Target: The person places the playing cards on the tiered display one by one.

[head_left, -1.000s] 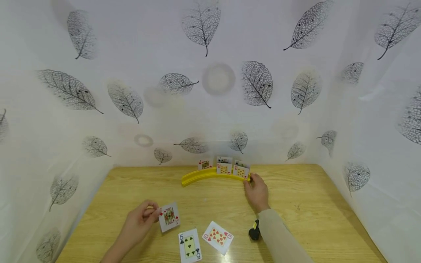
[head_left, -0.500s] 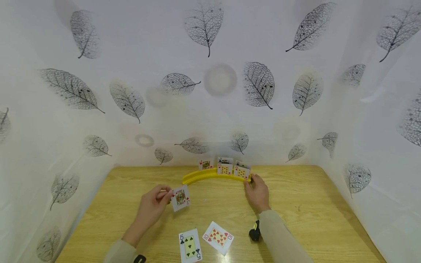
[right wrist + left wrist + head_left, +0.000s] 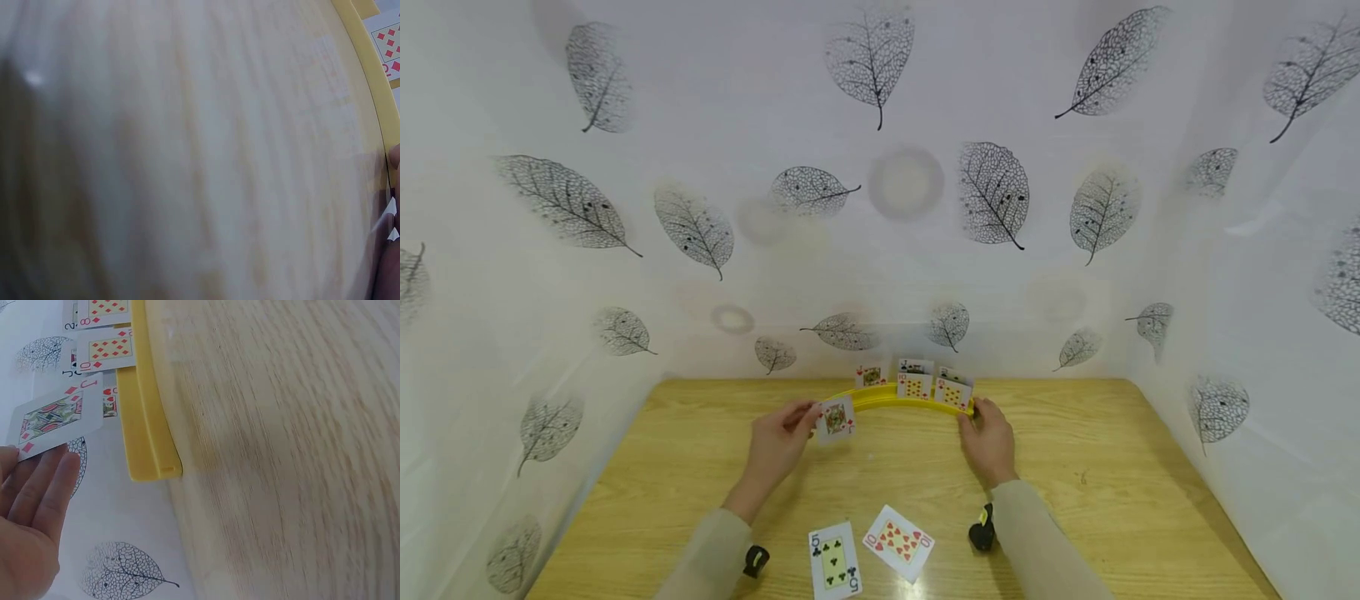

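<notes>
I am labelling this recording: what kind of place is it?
Probably an indoor card-sorting setup: a wooden table enclosed by leaf-print sheeting, a yellow curved card holder and loose playing cards.

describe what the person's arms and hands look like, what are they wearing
Both hands are bare, no gloves or rings visible. The left hand and right hand come out of long, plain beige sleeves. A small black device sits at each wrist: the left and the right.
</notes>
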A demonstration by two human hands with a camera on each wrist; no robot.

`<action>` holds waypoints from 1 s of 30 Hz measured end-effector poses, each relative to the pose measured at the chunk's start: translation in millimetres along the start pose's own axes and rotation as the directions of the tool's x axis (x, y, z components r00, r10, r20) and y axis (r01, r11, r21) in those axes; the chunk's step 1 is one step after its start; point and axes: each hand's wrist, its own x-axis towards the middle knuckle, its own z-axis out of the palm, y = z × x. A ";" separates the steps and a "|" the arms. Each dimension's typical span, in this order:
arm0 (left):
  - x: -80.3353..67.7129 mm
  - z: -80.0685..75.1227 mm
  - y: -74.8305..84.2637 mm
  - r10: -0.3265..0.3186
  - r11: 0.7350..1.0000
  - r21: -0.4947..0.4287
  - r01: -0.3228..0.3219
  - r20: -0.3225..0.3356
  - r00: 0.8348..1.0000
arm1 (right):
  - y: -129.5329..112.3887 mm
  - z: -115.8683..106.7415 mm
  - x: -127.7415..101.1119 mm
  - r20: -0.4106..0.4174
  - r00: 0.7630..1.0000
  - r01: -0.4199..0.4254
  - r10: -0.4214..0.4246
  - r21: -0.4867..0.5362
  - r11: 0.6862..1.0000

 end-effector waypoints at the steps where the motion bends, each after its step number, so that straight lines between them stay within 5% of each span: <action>1: 1.9 2.4 -0.6 -0.005 1.000 -0.002 0.005 -0.003 1.000 | 0.2 0.2 -0.1 -0.003 1.000 0.004 -0.004 -0.002 1.000; 14: 17.7 25.4 -6.4 -0.063 0.992 -0.110 0.063 0.003 0.998 | 0.9 1.4 -0.3 -0.014 1.000 0.000 -0.001 -0.011 1.000; 30: 30.1 49.3 -15.6 0.018 0.999 0.030 -0.017 -0.023 1.000 | -0.5 1.0 -0.5 0.006 1.000 -0.008 0.008 -0.015 1.000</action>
